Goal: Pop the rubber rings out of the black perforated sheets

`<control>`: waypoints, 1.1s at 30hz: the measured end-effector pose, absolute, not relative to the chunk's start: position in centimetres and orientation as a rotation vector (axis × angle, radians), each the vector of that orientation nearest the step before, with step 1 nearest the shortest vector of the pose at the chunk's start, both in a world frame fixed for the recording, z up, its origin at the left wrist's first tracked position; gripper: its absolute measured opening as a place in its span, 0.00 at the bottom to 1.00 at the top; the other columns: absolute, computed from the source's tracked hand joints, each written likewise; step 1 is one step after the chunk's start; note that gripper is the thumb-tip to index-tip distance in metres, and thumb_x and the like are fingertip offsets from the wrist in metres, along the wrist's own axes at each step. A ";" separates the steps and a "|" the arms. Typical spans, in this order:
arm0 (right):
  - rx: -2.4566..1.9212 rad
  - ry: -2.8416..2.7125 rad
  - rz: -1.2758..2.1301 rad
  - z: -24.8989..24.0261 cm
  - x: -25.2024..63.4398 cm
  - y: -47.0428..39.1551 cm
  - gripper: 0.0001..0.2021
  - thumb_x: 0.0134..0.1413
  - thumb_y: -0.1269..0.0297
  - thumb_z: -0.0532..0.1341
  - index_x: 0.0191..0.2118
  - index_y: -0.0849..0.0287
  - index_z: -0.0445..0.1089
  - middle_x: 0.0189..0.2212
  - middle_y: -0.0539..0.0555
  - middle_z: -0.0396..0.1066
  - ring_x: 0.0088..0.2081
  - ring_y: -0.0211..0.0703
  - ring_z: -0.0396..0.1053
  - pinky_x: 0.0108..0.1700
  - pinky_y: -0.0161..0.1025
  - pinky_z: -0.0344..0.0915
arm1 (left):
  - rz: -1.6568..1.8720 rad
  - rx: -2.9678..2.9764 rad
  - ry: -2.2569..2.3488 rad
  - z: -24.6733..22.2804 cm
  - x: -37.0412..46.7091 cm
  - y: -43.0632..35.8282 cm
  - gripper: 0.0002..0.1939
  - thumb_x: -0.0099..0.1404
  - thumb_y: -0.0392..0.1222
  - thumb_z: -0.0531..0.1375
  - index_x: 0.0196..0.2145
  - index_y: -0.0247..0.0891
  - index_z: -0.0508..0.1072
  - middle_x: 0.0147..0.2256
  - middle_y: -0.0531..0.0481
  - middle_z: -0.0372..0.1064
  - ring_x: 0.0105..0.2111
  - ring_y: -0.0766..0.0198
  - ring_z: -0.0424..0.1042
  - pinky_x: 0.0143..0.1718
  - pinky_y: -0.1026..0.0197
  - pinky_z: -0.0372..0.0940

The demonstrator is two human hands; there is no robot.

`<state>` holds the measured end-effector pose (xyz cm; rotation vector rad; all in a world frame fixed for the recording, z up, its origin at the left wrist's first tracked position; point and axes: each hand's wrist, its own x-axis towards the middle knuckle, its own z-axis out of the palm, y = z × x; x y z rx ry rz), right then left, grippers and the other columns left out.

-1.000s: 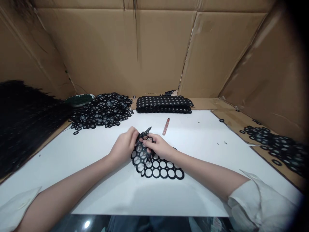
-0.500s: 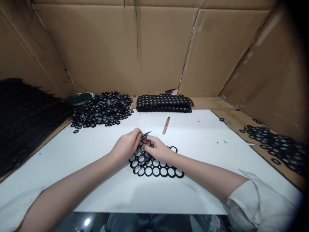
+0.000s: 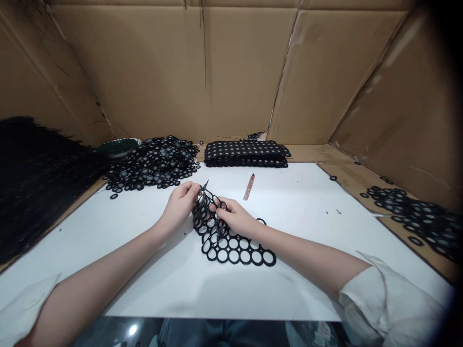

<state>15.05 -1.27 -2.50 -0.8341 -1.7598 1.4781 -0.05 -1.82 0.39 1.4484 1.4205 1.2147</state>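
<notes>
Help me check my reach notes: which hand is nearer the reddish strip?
Right. The right hand is just nearside of the reddish strip, slightly left; the left hand is farther away, to its left.

The ring mesh [image 3: 228,249] is black, a grid of circles against the white tabletop [image 3: 162,289]. Black stacked panels [image 3: 246,151] carry rows of pale dots; the loose rings [image 3: 155,165] are black, the pointed strip [image 3: 249,188] mottled pinkish red with a black tip, the cardboard walls [image 3: 238,72] brown, the sleeves [image 3: 383,299] off-white.

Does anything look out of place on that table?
Slightly untidy: one ring lies stray, apart from the right-hand pile, and small black bits litter the white tabletop. Nothing looks clearly damaged.
</notes>
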 end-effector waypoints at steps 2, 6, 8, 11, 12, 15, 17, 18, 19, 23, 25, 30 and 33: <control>-0.846 -1.696 1.534 -2.6 15.0 -1.3 0.03 0.46 0.71 0.49 0.27 0.59 0.58 0.21 0.46 0.55 0.21 0.31 0.56 0.21 0.29 0.57 | 1.235 1.318 1.348 0.5 -0.1 -1.7 0.13 0.57 0.45 0.51 0.20 0.38 0.54 0.16 0.60 0.45 0.14 0.74 0.45 0.15 0.69 0.41; -0.863 -1.579 1.633 -2.8 15.1 -1.6 0.02 0.46 0.69 0.50 0.26 0.59 0.58 0.22 0.47 0.57 0.22 0.32 0.57 0.20 0.30 0.57 | 1.396 1.225 1.339 1.0 -1.4 -1.0 0.12 0.57 0.41 0.47 0.19 0.39 0.49 0.17 0.59 0.42 0.14 0.74 0.42 0.14 0.68 0.40; -0.843 -1.562 1.621 -2.8 15.3 -1.6 0.03 0.47 0.66 0.52 0.27 0.59 0.58 0.22 0.47 0.58 0.22 0.33 0.58 0.20 0.30 0.58 | 1.454 1.304 1.382 1.1 -1.9 -0.9 0.12 0.58 0.40 0.46 0.19 0.39 0.49 0.17 0.59 0.44 0.14 0.73 0.44 0.15 0.68 0.41; -0.817 -1.626 1.519 -2.7 15.3 -1.6 0.09 0.48 0.59 0.54 0.26 0.59 0.57 0.20 0.46 0.56 0.22 0.33 0.57 0.20 0.30 0.57 | 1.374 1.652 1.519 0.9 -1.5 -1.7 0.10 0.60 0.42 0.48 0.22 0.39 0.56 0.20 0.56 0.53 0.19 0.71 0.54 0.19 0.67 0.49; -0.817 -1.653 1.472 -2.7 15.3 -1.6 0.10 0.48 0.57 0.54 0.27 0.59 0.58 0.19 0.45 0.55 0.21 0.32 0.56 0.20 0.30 0.56 | 1.309 1.800 1.573 0.8 -1.0 -2.1 0.08 0.60 0.43 0.48 0.25 0.39 0.59 0.22 0.55 0.57 0.21 0.69 0.58 0.22 0.66 0.52; -0.815 -1.684 1.365 -2.9 15.3 -1.5 0.09 0.49 0.58 0.55 0.30 0.59 0.60 0.17 0.44 0.53 0.20 0.31 0.53 0.21 0.29 0.54 | 1.019 2.120 1.659 0.4 0.2 -3.3 0.09 0.63 0.43 0.45 0.34 0.40 0.62 0.28 0.52 0.65 0.28 0.64 0.64 0.30 0.63 0.56; -0.809 -1.683 1.354 -3.1 15.3 -1.4 0.08 0.50 0.58 0.54 0.31 0.59 0.61 0.18 0.44 0.53 0.20 0.31 0.52 0.21 0.29 0.54 | 0.863 2.152 1.641 0.3 0.7 -3.9 0.11 0.63 0.44 0.43 0.36 0.41 0.62 0.28 0.51 0.66 0.28 0.62 0.66 0.30 0.62 0.57; -0.805 -1.680 1.352 -3.2 15.3 -1.3 0.08 0.50 0.59 0.54 0.32 0.58 0.61 0.18 0.44 0.52 0.20 0.31 0.52 0.21 0.29 0.53 | 0.818 2.155 1.623 0.4 0.8 -4.1 0.12 0.64 0.44 0.42 0.37 0.41 0.62 0.29 0.51 0.67 0.29 0.61 0.67 0.31 0.61 0.57; -0.802 -1.677 1.352 -3.2 15.4 -1.3 0.08 0.50 0.59 0.54 0.32 0.58 0.61 0.18 0.44 0.52 0.20 0.31 0.52 0.21 0.30 0.53 | 0.796 2.154 1.601 0.4 0.8 -4.2 0.13 0.64 0.44 0.41 0.37 0.41 0.62 0.30 0.50 0.68 0.30 0.60 0.67 0.31 0.61 0.58; -0.788 -1.665 1.344 -3.3 15.4 -1.4 0.07 0.51 0.60 0.53 0.32 0.58 0.61 0.18 0.44 0.51 0.20 0.31 0.51 0.21 0.30 0.52 | 0.790 2.099 1.527 0.4 0.9 -4.4 0.12 0.64 0.46 0.42 0.38 0.40 0.61 0.34 0.48 0.68 0.34 0.59 0.68 0.34 0.59 0.59; -0.789 -1.664 1.357 -3.3 15.3 -1.4 0.07 0.51 0.60 0.53 0.32 0.57 0.60 0.18 0.44 0.52 0.20 0.32 0.52 0.22 0.30 0.52 | 0.810 2.024 1.489 0.2 1.0 -4.4 0.10 0.63 0.46 0.45 0.37 0.40 0.60 0.34 0.48 0.68 0.34 0.59 0.67 0.34 0.59 0.59; -0.808 -1.648 1.410 -3.4 15.2 -1.4 0.08 0.50 0.58 0.53 0.30 0.58 0.57 0.21 0.45 0.56 0.22 0.32 0.55 0.25 0.32 0.54 | 0.962 1.704 1.427 0.1 0.5 -3.1 0.09 0.60 0.45 0.48 0.30 0.38 0.62 0.22 0.55 0.61 0.23 0.67 0.62 0.23 0.66 0.57; -0.868 -1.620 1.364 -3.5 15.1 -1.3 0.09 0.51 0.58 0.52 0.29 0.57 0.55 0.20 0.45 0.54 0.23 0.33 0.55 0.26 0.33 0.55 | 1.194 1.461 1.475 0.8 -1.0 -1.7 0.05 0.59 0.41 0.48 0.31 0.39 0.60 0.18 0.59 0.51 0.15 0.72 0.52 0.15 0.69 0.47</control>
